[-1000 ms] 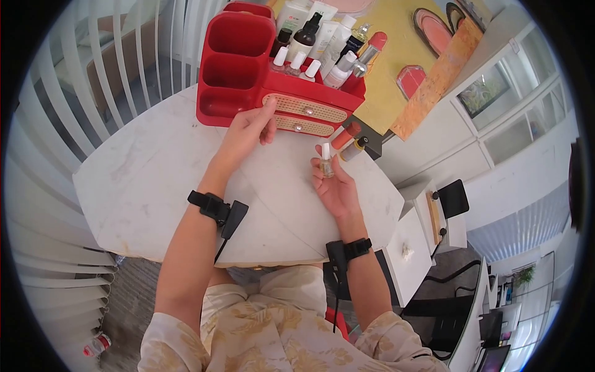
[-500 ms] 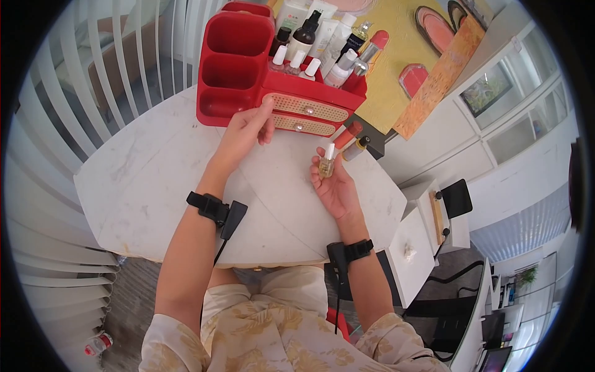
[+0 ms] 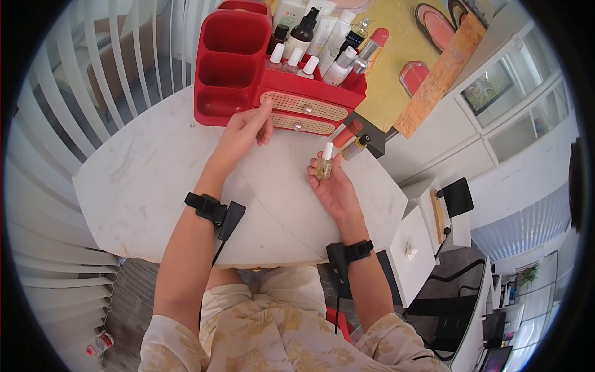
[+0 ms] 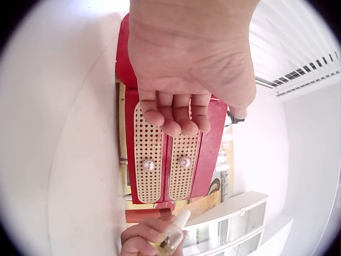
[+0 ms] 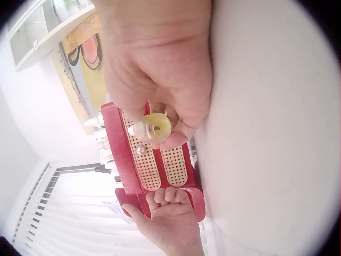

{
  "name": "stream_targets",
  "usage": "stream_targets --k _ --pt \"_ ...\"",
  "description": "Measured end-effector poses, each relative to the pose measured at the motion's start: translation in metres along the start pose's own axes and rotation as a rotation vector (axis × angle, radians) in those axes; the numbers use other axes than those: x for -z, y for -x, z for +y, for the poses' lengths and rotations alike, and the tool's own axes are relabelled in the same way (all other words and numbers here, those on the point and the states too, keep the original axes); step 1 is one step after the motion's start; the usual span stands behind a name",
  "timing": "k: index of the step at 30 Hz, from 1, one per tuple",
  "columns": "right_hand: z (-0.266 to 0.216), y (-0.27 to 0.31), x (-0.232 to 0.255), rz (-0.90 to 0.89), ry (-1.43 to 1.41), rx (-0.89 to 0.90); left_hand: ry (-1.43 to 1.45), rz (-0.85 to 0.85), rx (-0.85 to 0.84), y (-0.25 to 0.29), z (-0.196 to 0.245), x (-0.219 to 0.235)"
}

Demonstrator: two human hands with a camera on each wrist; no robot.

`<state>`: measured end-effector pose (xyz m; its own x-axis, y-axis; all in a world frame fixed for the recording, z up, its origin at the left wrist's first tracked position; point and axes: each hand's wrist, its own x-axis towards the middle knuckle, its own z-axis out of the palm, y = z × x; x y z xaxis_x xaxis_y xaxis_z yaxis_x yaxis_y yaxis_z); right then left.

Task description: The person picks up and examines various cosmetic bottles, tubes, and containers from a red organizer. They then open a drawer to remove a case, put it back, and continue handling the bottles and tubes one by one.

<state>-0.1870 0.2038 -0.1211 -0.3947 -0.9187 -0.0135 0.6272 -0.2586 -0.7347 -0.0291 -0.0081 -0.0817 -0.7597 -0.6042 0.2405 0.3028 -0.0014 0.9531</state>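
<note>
A small clear bottle of yellowish liquid with a white cap is pinched between the thumb and fingers of my right hand, above the table's right part. In the right wrist view the bottle shows bottom-on. My left hand is beside the front of the red organizer, fingers loosely bent and holding nothing; whether it touches the drawer front I cannot tell. The left wrist view shows its fingers over two woven drawer fronts with round knobs. Both drawers are closed.
A red tube and a dark-capped bottle are just beyond my right hand on the marble table. Bottles and tubes fill the organizer's top tray. White slats border the left side.
The small bottle has tilted slightly and shifted a little in my right hand, which has moved slightly left. My left hand has stayed nearly still.
</note>
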Motion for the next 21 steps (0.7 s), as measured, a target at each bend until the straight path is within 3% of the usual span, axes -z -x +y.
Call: stream_targets --k 10,21 --pt "-0.002 0.003 -0.008 0.058 0.114 -0.001 -0.059 -0.030 -0.001 -0.001 -0.002 0.002" --pt "0.001 0.009 -0.014 -0.066 0.289 -0.004 -0.029 -0.133 0.049 0.003 -0.001 -0.009"
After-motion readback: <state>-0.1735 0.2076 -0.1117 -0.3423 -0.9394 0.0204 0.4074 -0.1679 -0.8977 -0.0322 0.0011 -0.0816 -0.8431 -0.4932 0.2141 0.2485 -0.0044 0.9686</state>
